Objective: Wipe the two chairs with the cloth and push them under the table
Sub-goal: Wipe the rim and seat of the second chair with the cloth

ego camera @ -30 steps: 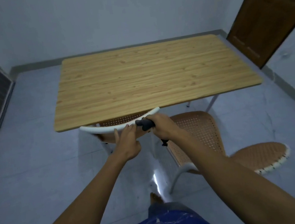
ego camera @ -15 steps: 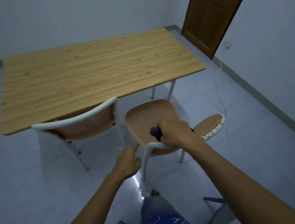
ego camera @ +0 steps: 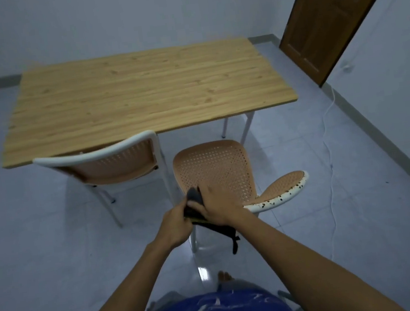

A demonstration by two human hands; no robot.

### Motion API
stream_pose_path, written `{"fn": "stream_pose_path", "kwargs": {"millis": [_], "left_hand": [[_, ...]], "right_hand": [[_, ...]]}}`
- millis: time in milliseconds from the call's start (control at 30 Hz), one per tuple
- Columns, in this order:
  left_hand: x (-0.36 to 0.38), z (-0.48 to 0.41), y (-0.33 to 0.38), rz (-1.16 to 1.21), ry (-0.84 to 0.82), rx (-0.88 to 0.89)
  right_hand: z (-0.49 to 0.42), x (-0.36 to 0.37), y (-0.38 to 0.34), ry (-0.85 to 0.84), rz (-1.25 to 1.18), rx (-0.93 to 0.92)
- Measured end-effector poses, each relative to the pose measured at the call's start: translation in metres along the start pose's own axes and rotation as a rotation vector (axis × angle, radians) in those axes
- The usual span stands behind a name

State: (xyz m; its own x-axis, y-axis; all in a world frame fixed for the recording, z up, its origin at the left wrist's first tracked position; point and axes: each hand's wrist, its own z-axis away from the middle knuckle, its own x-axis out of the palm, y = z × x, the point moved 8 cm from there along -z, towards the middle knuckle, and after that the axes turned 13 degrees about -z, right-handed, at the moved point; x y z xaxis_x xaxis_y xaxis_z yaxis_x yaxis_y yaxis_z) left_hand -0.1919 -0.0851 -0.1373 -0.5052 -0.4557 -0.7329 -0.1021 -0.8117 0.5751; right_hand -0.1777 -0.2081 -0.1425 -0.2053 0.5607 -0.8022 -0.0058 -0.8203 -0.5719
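A rectangular wooden table (ego camera: 144, 93) fills the upper middle of the frame, its long axis running left to right and its planks following that line. At its near edge, left of centre, one chair (ego camera: 112, 164) stands with its seat tucked beneath the top and its white-framed backrest toward the camera. The second chair (ego camera: 213, 169) sits clear of the table in the middle of the frame, turned so its perforated orange seat faces up and its speckled white backrest points to the right. Both hands meet over that seat's near-left edge. The right hand (ego camera: 217, 203) is closed around a dark cloth (ego camera: 194, 195), which bunches out above the knuckles and trails down below the wrist, ending in a dangling strip. The left hand (ego camera: 176, 223) pinches the cloth's left side with curled fingers. The shirt bears a white print that cannot be read.
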Motion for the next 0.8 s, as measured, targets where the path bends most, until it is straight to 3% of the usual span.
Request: {"fn": "stream_pose_path", "kwargs": {"millis": [100,200,267,433,533,700,800], "left_hand": [[0.011,0.005,0.002,0.075,0.016,-0.056],[0.014,0.008,-0.003,0.089,-0.001,-0.088],[0.015,0.006,-0.005,0.094,0.015,-0.109],[0.019,0.009,-0.002,0.11,0.034,-0.145],[0.02,0.007,-0.005,0.107,0.015,-0.136],[0.02,0.002,-0.01,0.066,-0.033,-0.129],[0.023,0.002,-0.008,0.071,0.0,-0.148]], "right_hand": [[0.015,0.002,0.007,0.064,0.004,-0.044],[0.043,0.013,0.007,0.188,0.382,-0.228],[0.044,0.017,0.008,0.251,0.46,-0.251],[0.023,0.01,-0.002,0.183,0.344,-0.281],[0.019,-0.001,0.008,0.185,0.177,-0.176],[0.044,0.022,0.006,0.22,0.417,-0.248],[0.027,0.018,-0.001,0.18,0.387,-0.244]]}}
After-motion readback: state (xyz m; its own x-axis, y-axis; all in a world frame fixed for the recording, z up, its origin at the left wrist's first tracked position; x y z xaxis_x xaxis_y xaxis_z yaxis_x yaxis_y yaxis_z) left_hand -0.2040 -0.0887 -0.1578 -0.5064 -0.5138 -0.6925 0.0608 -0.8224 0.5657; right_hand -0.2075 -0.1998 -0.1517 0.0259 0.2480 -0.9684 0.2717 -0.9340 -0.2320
